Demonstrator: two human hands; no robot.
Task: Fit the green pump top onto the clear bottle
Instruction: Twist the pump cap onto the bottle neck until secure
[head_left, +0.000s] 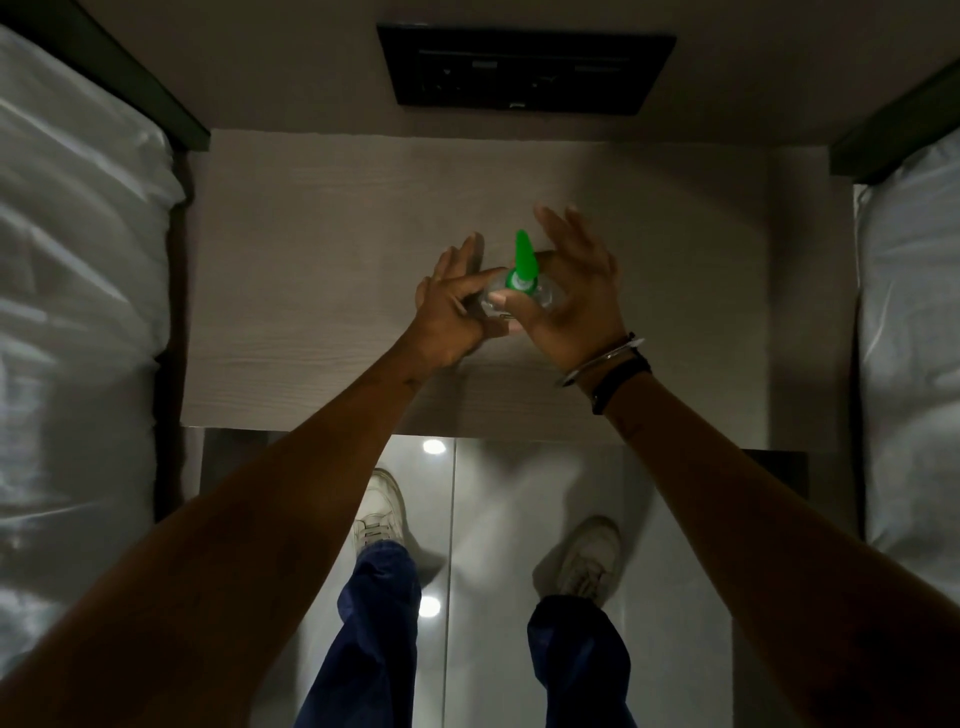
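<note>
A dim room, a pale desk (311, 208) between two beds. At its middle the left hand (447, 312) pinches the clear bottle (546, 300), likely light and slick. The right hand (571, 291) pinches the stiff green pump top (521, 257) at its collar, the best hold.

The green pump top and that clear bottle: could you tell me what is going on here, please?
A person stands at a wooden table, working with both hands. The left hand holds the clear bottle steady, while the right hand pinches the collar of the green pump top, which sits on the bottle's neck. Whether it is fully seated cannot be told.
</note>
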